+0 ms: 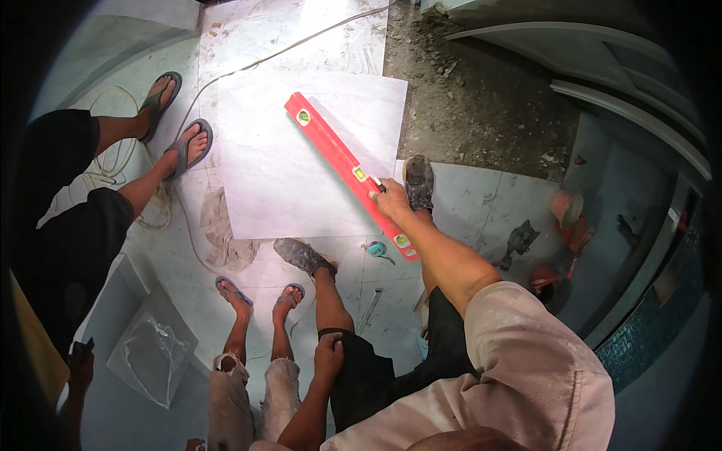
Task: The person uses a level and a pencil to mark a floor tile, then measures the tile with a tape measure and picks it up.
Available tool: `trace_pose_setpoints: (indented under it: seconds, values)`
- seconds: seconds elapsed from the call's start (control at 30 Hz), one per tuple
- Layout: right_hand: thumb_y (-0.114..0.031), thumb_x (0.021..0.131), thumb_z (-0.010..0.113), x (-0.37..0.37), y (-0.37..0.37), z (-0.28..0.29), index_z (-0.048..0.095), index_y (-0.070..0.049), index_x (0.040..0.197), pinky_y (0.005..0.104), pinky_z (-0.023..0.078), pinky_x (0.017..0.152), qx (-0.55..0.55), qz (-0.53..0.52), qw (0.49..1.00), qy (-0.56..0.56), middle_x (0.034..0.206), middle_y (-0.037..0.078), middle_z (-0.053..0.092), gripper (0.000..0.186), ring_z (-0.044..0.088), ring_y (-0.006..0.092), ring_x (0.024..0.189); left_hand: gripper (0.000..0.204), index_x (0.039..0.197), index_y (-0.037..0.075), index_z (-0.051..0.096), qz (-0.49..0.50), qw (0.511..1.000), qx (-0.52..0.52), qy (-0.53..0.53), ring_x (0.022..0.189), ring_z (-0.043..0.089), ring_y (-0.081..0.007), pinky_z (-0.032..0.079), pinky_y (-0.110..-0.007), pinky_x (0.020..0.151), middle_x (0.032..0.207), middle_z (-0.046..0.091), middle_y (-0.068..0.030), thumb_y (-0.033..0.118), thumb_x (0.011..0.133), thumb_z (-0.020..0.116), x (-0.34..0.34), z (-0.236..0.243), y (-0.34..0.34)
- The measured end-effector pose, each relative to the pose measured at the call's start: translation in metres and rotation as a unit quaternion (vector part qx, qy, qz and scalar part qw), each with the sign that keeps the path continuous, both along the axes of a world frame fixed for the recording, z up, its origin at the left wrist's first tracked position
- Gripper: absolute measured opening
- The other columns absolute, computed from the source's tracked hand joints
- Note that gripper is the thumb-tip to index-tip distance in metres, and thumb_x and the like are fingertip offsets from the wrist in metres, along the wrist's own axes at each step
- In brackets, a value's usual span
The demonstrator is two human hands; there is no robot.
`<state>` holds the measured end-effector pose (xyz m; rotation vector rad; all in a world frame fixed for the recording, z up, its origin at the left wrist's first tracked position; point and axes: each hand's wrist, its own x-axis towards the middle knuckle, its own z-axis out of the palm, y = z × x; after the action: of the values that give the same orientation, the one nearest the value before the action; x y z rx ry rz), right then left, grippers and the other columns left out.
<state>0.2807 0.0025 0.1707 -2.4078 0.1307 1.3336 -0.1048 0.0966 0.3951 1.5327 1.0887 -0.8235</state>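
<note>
Smooth level (343,159) and tile (289,177), rough soil (481,113)

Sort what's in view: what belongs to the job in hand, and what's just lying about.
Likely in the job:
- red spirit level, gripped in the right hand
- large pale tile beneath it
- teal tape measure, perhaps; on the floor nearby

Apparently just lying about:
- cable
- clear plastic sheet
- reddish bucket, at the right

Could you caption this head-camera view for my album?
Right-hand fingers grip a red spirit level over a large pale tile beside rough bare ground.
</note>
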Motion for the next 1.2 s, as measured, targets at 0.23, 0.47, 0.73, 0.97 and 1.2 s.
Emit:
trace_pose_setpoints:
  seconds: [0.23, 0.47, 0.73, 0.97, 1.2]
  values:
    - [-0.032, 0.085, 0.079, 0.0, 0.002, -0.002, 0.068, -0.006, 0.128, 0.0414, 0.047, 0.105, 0.022, 0.012, 0.999, -0.037, 0.127, 0.02, 0.066, 0.052, 0.062, 0.0356, 0.119, 0.018, 0.102, 0.004, 0.072, -0.143, 0.983, 0.091, -0.067, 0.115, 0.063, -0.0357, 0.05, -0.046, 0.098, 0.117, 0.07, -0.0154, 0.011, 0.087, 0.064, -0.005, 0.021, -0.014]
    - [-0.032, 0.084, 0.079, -0.006, -0.005, -0.009, 0.067, -0.006, 0.13, 0.0411, 0.047, 0.104, 0.037, 0.0, 0.999, -0.038, 0.124, 0.02, 0.067, 0.054, 0.063, 0.0353, 0.117, 0.016, 0.099, 0.005, 0.071, -0.11, 0.988, 0.111, -0.023, 0.11, 0.063, -0.0351, 0.05, -0.046, 0.095, 0.114, 0.069, -0.0133, 0.014, 0.087, 0.065, 0.012, 0.026, -0.018]
    - [-0.027, 0.085, 0.079, -0.019, -0.003, -0.02, 0.066, -0.005, 0.13, 0.0391, 0.049, 0.099, 0.042, -0.046, 0.998, -0.011, 0.12, 0.018, 0.07, 0.052, 0.066, 0.0315, 0.109, 0.014, 0.098, 0.007, 0.069, -0.13, 0.985, 0.113, 0.002, 0.106, 0.062, -0.0347, 0.05, -0.048, 0.09, 0.106, 0.066, -0.0116, 0.015, 0.087, 0.065, 0.024, 0.029, -0.016]
    - [-0.012, 0.093, 0.07, -0.028, -0.004, -0.022, 0.067, -0.005, 0.125, 0.0376, 0.054, 0.084, 0.084, -0.229, 0.966, 0.084, 0.105, 0.008, 0.072, 0.033, 0.066, 0.0187, 0.092, 0.016, 0.099, 0.01, 0.068, -0.137, 0.984, 0.105, 0.048, 0.112, 0.059, -0.0315, 0.047, -0.05, 0.093, 0.11, 0.064, -0.0089, 0.02, 0.087, 0.066, 0.032, 0.027, -0.012]
    - [-0.007, 0.095, 0.068, -0.039, -0.002, -0.015, 0.064, -0.003, 0.127, 0.0365, 0.054, 0.084, 0.119, -0.365, 0.917, 0.111, 0.105, 0.005, 0.07, 0.033, 0.066, 0.0176, 0.091, 0.016, 0.099, 0.01, 0.069, -0.123, 0.984, 0.095, 0.084, 0.118, 0.057, -0.0294, 0.045, -0.05, 0.098, 0.111, 0.064, -0.008, 0.022, 0.088, 0.066, 0.032, 0.028, -0.012]
